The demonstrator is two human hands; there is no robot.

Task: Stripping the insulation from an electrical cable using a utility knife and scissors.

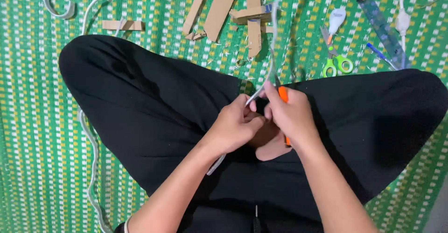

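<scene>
One orange-handled cutter (283, 94) is gripped in the right hand (291, 116); left hand (235, 125) pinches one clear plastic strip (272, 46).

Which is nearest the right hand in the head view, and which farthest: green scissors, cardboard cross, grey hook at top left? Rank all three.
From the right hand:
1. Green scissors, up and to the right on the mat.
2. Cardboard cross, straight ahead near the top edge.
3. Grey hook, far top-left corner.
</scene>
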